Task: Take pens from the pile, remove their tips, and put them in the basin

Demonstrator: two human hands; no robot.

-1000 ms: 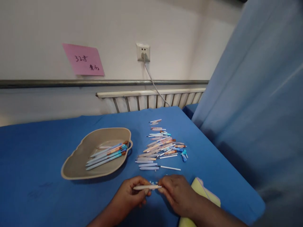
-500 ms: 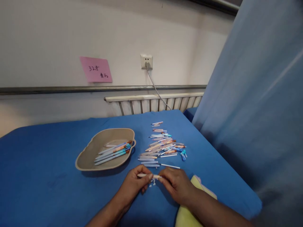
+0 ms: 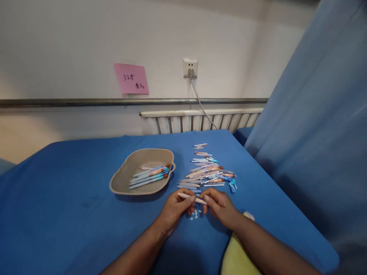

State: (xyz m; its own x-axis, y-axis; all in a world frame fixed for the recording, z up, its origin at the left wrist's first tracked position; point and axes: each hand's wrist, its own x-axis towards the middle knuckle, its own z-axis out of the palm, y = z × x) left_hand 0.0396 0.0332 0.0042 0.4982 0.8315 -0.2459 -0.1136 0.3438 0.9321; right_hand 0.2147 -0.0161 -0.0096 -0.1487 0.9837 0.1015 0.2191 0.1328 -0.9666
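Note:
My left hand [image 3: 178, 208] is closed around a pale cream pen barrel [image 3: 186, 196], which lies nearly level and tilts down to the right. At its right end my right hand [image 3: 220, 206] is closed, thumb and fingertips pinching the tip. Whether a smaller part sits between those fingertips I cannot tell. Small white pieces [image 3: 195, 214] lie on the blue cloth just below the hands. Beyond them spreads a pile of pen parts [image 3: 203, 173]: barrels, thin white refills and coloured pieces, with light blue barrels nearest my fingers.
A beige tray [image 3: 123, 184] left of the pile holds several pens [image 3: 149, 179]. Blue clips [image 3: 233, 186] lie at the pile's right. Something yellow [image 3: 237, 256] is under my right forearm. A blue curtain [image 3: 315, 133] hangs at the right; a white rail [image 3: 200, 113] runs behind the table.
The view has shifted, so everything sits further right and slightly higher. Both hands stay on the pen barrel, which now slopes a little more, and my right fingers have changed position at its end.

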